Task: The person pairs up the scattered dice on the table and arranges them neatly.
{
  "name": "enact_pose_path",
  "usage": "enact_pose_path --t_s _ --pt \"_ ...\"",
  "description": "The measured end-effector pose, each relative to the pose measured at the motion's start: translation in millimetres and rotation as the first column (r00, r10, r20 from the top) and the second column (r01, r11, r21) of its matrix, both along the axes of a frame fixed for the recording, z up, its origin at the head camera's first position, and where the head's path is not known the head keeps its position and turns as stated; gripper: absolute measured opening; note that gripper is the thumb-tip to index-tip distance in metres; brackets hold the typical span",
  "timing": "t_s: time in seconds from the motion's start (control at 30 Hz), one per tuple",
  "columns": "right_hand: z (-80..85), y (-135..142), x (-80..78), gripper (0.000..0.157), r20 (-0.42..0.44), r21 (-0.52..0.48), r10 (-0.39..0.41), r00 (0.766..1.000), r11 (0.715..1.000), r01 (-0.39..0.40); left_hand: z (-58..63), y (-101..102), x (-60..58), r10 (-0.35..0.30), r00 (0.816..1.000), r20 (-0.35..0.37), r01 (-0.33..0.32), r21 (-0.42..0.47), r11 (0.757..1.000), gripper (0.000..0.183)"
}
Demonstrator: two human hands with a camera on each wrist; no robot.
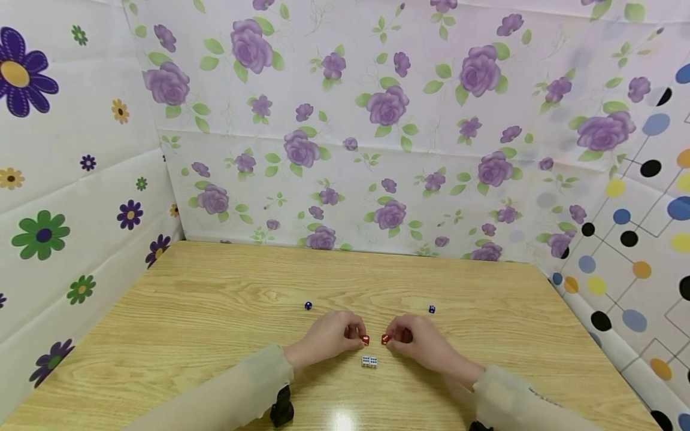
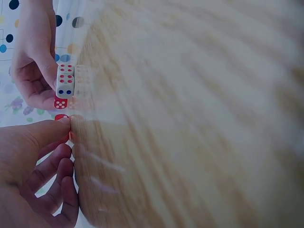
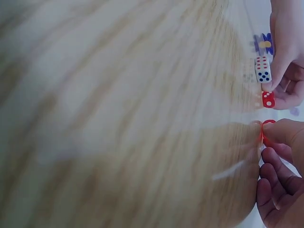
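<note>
My left hand (image 1: 332, 335) pinches a red die (image 1: 365, 340) between thumb and fingers at the table top. Across a small gap, my right hand (image 1: 423, 343) pinches a second red die (image 1: 385, 339) the same way. Just in front of the red dice, two white dice (image 1: 369, 361) stand side by side, touching. In the left wrist view the red die (image 2: 61, 117) of my left hand is partly covered by the thumb. The right wrist view shows the other red die (image 3: 269, 124) mostly behind my right thumb.
Farther back on the wooden table (image 1: 242, 281) lie a dark blue die (image 1: 308, 305) on the left and another blue die (image 1: 432, 309) on the right. A flowered cloth (image 1: 350, 179) hangs behind the table, with patterned cloths at both sides.
</note>
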State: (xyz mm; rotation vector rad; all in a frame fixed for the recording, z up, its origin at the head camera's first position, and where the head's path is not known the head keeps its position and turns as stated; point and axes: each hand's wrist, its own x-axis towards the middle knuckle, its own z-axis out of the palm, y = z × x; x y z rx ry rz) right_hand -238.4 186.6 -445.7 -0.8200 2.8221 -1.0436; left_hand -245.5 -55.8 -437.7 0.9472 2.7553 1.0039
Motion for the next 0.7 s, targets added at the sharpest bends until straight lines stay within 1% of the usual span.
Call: enact_pose_path --t_s 0.23,0.57,0.7 --pt "-2.3 -6.1 2.8 0.007 -0.014 -0.006 -0.006 1.000 1.000 0.006 1.4 0.8 1.6 -0.003 1.000 -0.004 0.003 0.001 1.000 0.006" --pt "-4.5 -13.7 3.7 0.005 -0.019 -0.017 0.004 1.000 1.000 -0.004 1.1 1.7 2.9 0.004 0.999 -0.034 -0.005 -0.013 1.000 0.006" --pt "-4.5 -15.6 4.2 0.006 -0.023 -0.018 -0.009 1.000 1.000 0.009 0.8 1.9 3.3 0.006 0.999 -0.040 -0.007 -0.012 1.000 0.007"
